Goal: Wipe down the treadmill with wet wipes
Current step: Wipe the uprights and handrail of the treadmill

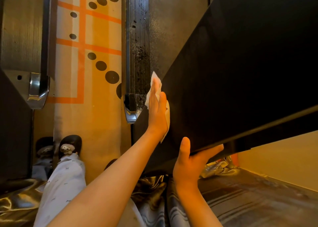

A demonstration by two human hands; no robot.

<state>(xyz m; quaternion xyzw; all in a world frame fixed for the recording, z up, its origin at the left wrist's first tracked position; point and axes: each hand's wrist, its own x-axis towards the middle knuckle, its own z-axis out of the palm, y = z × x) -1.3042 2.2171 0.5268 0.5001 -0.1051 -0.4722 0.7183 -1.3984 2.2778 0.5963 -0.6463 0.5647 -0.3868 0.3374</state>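
A big black treadmill panel (240,72) slants across the right half of the head view. My left hand (157,109) lies flat with straight fingers against its lower left part, pressing a white wet wipe (155,82) onto the surface. The wipe sticks out above the fingertips and below the palm. My right hand (191,165) grips the panel's lower edge, thumb up on the front face and fingers curled underneath. A dusty black side rail (137,51) of the treadmill runs up beside the wipe.
A second treadmill's rail with a chrome end cap (37,91) stands at the left. The tan floor (96,89) carries orange lines and black dots. My leg in pale trousers (62,183) and a slipper (69,146) are at lower left.
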